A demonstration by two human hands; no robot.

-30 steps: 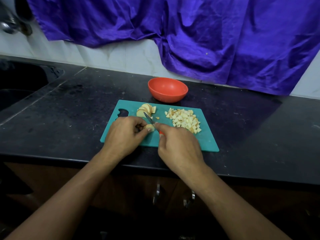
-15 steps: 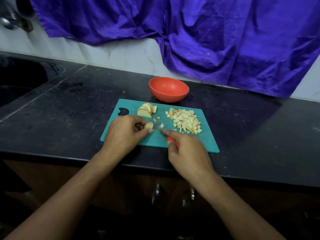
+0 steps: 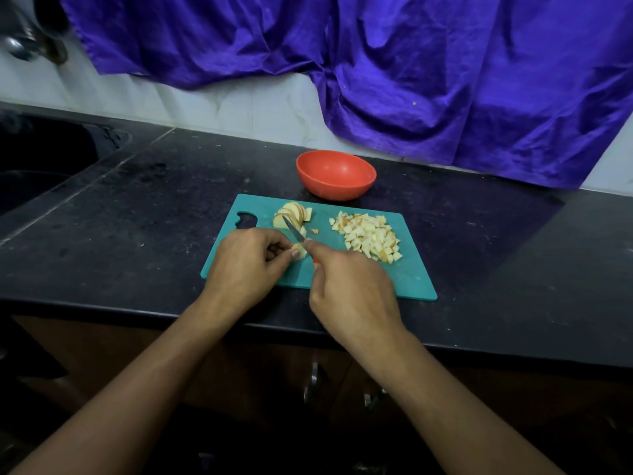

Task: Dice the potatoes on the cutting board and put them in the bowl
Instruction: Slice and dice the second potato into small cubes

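— Where's the potato slice?
— Centre frame, on the board. Your left hand pinches it; your right hand grips the knife. Curl your fingertips back and cut straight down. The bowl sits just above.

We see a kitchen in a home. There is a black counter with a dark sink set in it and a shiny tap above. Cupboard doors with metal handles sit under the counter. A green cutting board and a red bowl rest on top.
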